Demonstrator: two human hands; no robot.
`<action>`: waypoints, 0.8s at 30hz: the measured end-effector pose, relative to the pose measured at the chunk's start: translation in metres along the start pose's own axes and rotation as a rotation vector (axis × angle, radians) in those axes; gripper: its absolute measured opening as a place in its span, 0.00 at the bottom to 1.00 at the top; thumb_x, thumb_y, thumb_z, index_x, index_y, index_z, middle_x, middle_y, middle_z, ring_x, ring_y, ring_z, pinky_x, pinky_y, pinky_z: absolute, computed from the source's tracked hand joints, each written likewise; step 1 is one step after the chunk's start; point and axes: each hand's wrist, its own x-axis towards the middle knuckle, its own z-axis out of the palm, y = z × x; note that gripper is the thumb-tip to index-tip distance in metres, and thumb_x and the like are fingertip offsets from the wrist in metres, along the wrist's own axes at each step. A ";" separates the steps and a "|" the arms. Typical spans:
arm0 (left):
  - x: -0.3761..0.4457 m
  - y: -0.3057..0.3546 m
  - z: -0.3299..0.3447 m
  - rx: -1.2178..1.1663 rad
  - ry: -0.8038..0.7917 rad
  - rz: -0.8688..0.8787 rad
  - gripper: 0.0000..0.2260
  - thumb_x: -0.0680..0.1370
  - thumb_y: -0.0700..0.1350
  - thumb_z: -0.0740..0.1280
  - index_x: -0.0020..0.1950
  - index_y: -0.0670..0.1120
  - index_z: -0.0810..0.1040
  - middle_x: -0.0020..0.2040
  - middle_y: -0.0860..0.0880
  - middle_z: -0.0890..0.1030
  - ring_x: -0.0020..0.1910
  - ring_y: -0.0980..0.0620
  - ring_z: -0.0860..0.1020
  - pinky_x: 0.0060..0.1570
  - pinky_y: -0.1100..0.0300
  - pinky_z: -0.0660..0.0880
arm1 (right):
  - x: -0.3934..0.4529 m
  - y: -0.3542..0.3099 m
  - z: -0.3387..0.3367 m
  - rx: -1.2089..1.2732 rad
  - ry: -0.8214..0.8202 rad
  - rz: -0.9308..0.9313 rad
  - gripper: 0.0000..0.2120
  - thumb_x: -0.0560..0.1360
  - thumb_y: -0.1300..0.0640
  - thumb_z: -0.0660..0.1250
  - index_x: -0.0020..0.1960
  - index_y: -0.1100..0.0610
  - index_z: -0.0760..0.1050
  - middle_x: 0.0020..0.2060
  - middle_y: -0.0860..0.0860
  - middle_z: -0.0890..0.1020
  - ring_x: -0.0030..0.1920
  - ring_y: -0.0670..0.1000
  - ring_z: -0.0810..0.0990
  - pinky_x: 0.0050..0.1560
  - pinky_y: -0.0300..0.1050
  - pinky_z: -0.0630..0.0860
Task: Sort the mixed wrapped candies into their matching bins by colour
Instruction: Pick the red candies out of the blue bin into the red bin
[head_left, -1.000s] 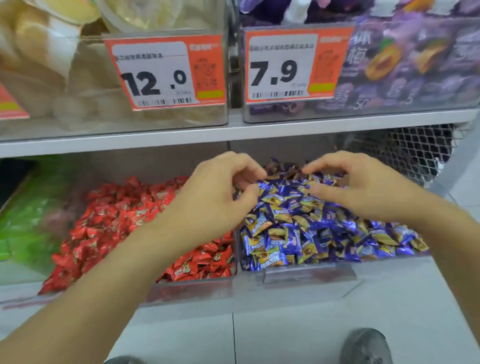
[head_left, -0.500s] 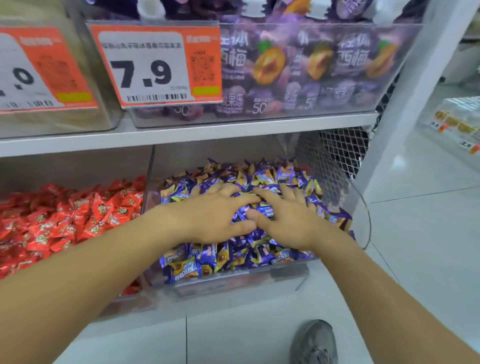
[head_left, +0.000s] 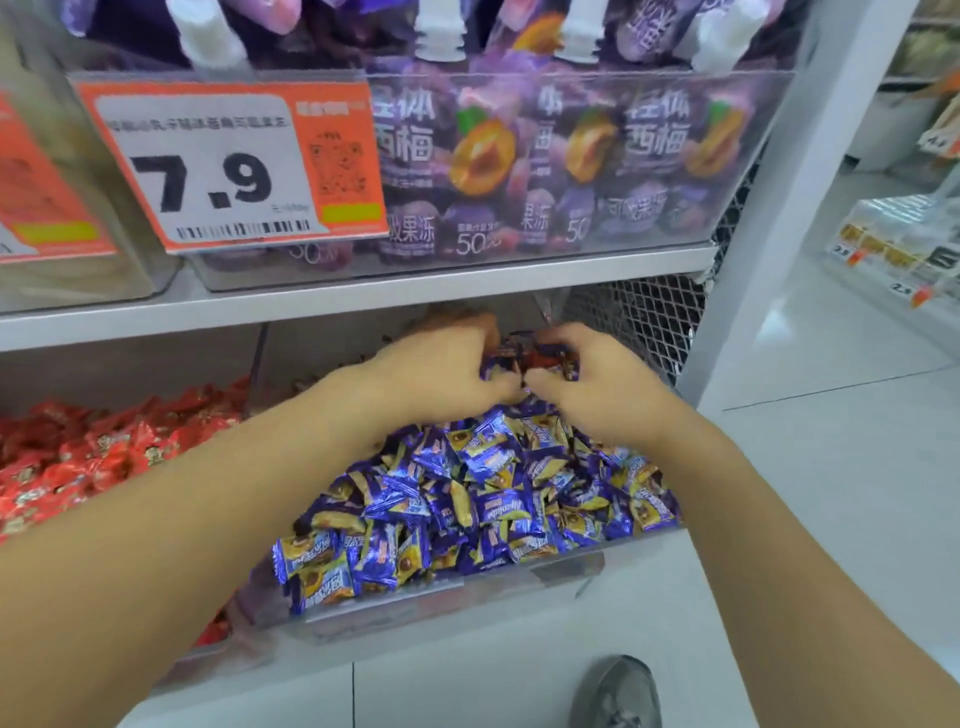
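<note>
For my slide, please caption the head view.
Both hands, left hand and right hand, dig into the blue candies.

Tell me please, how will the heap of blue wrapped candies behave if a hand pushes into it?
The blue wrapped candies lie loose and piled high, so they would probably shift and slide aside, not move as one. Their glossy wrappers look slippery, and some may slip from the fingers. Near the clear bin, whose front wall is low, a few could spill over.

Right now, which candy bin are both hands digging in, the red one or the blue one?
The blue bin, right of the red bin. Both the left hand and right hand are at its back, fingers curled into the wrappers.
</note>
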 end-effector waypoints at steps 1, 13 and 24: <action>0.011 0.001 0.003 0.031 -0.098 0.003 0.25 0.74 0.64 0.66 0.64 0.50 0.71 0.56 0.50 0.74 0.56 0.48 0.73 0.56 0.56 0.70 | 0.006 0.001 -0.002 -0.087 0.018 0.076 0.24 0.77 0.48 0.69 0.68 0.58 0.69 0.62 0.56 0.77 0.61 0.56 0.76 0.54 0.43 0.70; 0.054 -0.050 0.026 -0.154 -0.435 -0.090 0.56 0.62 0.68 0.75 0.80 0.53 0.47 0.79 0.51 0.58 0.75 0.48 0.61 0.74 0.52 0.61 | 0.081 0.017 0.016 0.185 -0.397 0.524 0.65 0.43 0.34 0.84 0.75 0.53 0.65 0.73 0.52 0.70 0.71 0.57 0.70 0.71 0.59 0.67; 0.045 -0.063 0.021 -0.389 -0.274 0.045 0.51 0.57 0.62 0.81 0.75 0.55 0.61 0.70 0.58 0.72 0.67 0.55 0.71 0.70 0.54 0.66 | 0.073 0.006 0.008 0.322 -0.540 0.346 0.21 0.66 0.66 0.78 0.55 0.53 0.78 0.56 0.51 0.84 0.55 0.50 0.82 0.54 0.45 0.77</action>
